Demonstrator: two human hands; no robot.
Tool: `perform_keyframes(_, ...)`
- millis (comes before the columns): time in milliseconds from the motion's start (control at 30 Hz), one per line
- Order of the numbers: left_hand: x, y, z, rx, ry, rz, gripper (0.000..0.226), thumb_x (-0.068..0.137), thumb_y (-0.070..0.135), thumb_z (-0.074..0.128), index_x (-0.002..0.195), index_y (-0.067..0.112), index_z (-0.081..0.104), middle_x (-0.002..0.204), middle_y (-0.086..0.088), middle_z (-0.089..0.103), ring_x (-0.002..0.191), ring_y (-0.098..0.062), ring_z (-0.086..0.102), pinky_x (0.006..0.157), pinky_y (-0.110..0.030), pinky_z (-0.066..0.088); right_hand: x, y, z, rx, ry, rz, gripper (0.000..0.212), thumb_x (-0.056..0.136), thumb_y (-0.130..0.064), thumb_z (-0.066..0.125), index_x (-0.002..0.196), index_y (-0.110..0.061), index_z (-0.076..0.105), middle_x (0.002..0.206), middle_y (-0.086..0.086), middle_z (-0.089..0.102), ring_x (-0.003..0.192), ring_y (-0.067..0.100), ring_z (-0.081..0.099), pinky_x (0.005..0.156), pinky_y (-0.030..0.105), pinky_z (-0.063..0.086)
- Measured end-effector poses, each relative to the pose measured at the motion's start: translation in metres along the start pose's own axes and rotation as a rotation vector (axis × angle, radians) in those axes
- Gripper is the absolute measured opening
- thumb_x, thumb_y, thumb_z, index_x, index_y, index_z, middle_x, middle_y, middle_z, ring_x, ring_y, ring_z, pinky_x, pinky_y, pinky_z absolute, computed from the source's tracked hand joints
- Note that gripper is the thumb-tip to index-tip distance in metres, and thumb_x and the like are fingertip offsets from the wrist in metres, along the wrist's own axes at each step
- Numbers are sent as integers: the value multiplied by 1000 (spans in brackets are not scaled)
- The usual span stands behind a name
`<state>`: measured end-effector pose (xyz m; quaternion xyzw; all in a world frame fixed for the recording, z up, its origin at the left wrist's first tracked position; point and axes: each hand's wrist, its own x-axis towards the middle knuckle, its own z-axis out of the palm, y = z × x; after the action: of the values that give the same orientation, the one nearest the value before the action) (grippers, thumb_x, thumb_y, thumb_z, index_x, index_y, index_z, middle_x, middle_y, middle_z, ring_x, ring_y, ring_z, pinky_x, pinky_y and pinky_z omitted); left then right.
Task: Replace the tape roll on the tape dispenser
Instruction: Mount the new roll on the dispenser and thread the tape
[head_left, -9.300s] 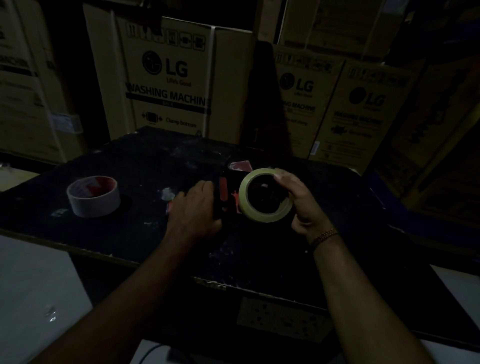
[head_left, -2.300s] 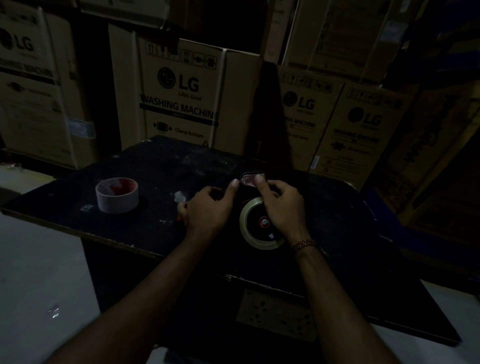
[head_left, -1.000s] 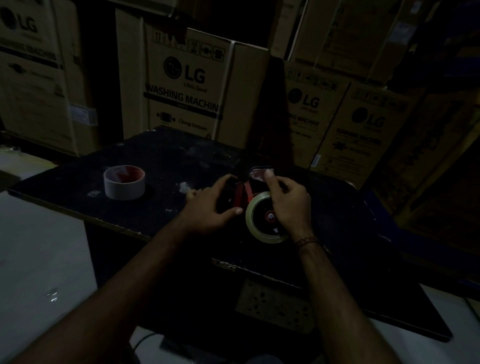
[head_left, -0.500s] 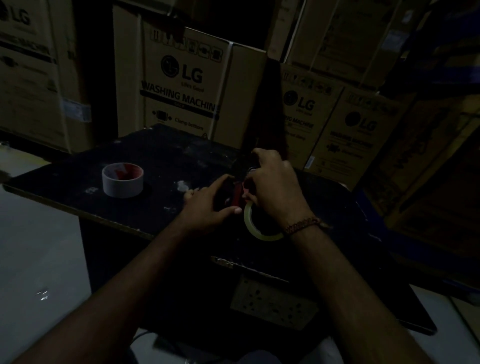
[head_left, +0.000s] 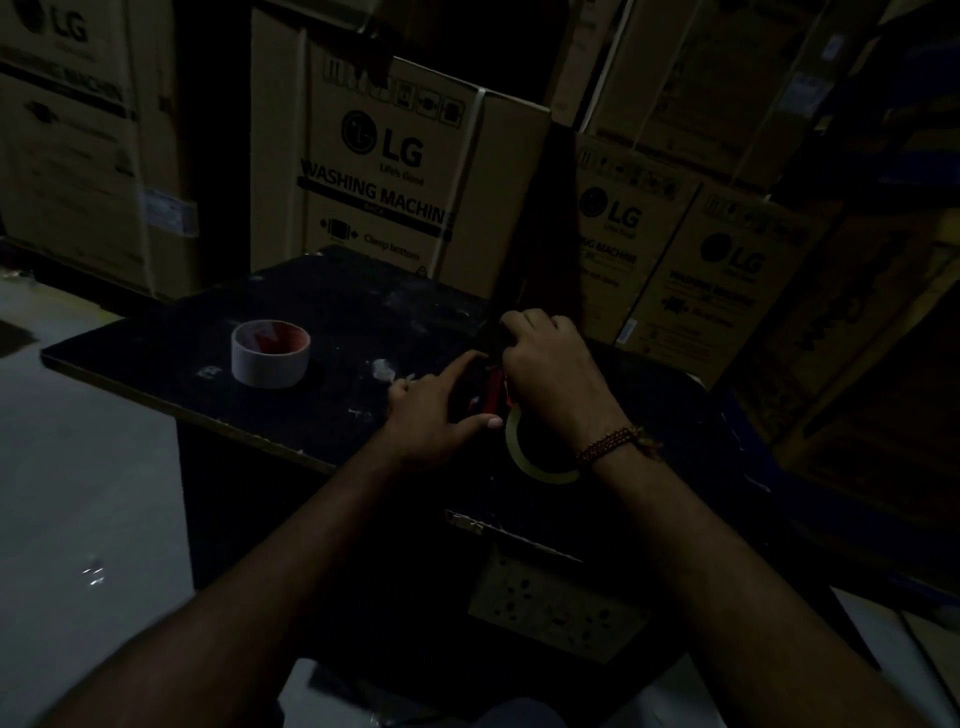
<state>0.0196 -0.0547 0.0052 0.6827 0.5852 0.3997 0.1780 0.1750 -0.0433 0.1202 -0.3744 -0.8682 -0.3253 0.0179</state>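
A red and black tape dispenser (head_left: 488, 387) lies on the dark table (head_left: 363, 312), mostly covered by both hands. A pale yellowish tape roll (head_left: 524, 460) sits mounted on it, only its lower left arc showing. My left hand (head_left: 436, 415) clasps the dispenser's handle side, thumb against the roll. My right hand (head_left: 550, 369) reaches over the roll and closes on the dispenser's front end; what its fingertips pinch is hidden. A second, whitish tape roll (head_left: 270, 353) with a red core stands alone to the left.
Tall cardboard LG washing machine boxes (head_left: 395, 171) stand close behind the table. The table's near edge (head_left: 249, 431) runs diagonally, with pale floor (head_left: 78, 493) to the left. A speckled panel (head_left: 550, 603) hangs below the table's front. The light is very dim.
My right hand has moved from the roll's hub forward over the dispenser's front, now covering most of the roll. My left hand has stayed on the dispenser.
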Motion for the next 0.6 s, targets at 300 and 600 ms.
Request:
perform_keyframes(300, -3, 4, 5, 48, 79, -39, 91, 89, 69, 66, 164, 43, 22, 141, -7, 64, 134, -29, 53, 114, -43, 22, -5, 0, 35, 38, 201, 0, 34, 99, -18, 39, 100, 1, 67, 116, 24, 66, 92, 39, 65, 90, 55, 54)
perform_keyframes(600, -5, 2, 9, 48, 100, -54, 87, 90, 69, 66, 163, 47, 23, 132, -11, 65, 129, -29, 54, 108, -38, 19, -4, -9, 24, 100, 267, 143, 40, 102, -27, 32, 98, -2, 64, 97, 19, 64, 76, 35, 64, 91, 61, 57)
